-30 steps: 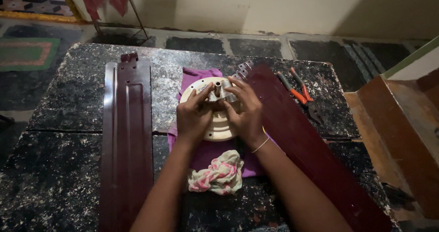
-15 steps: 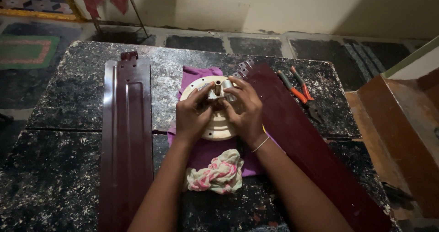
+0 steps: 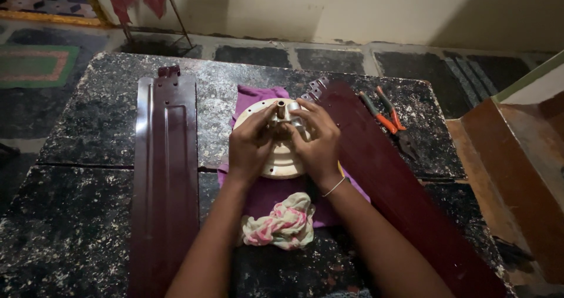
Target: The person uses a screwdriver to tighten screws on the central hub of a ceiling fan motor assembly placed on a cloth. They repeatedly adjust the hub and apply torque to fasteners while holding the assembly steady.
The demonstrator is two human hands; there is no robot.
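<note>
On the far left of the dark speckled surface (image 3: 76, 216) lay 1 maroon fan blade (image 3: 164, 180), flat and lengthwise, well apart from the work. Compared with the views from 1 second and half a second before, it had not shifted at all.

The left hand (image 3: 251, 146) was curled over the left side of the cream round fan motor housing (image 3: 281, 164), fingers pressed in toward the small metal shaft fitting (image 3: 284, 111) at its centre. Its grip looked the same as before; only the fingertips seemed to have crept slightly around the hub.

The housing sat on a purple cloth (image 3: 267, 195) in the middle of the surface, with a crumpled pink-and-cream rag (image 3: 281, 223) just in front of it, both unmoved.

The right hand (image 3: 318, 142), a thin bangle at the wrist, closed on the hub from the other side, pinching the fitting against the left hand's fingers. So the change was small: fine finger work on the centre piece, judged to be still under way.

To the right lay a 2nd maroon blade (image 3: 399, 186), angled, and beyond it orange-handled pliers (image 3: 389, 117), untouched.
</note>
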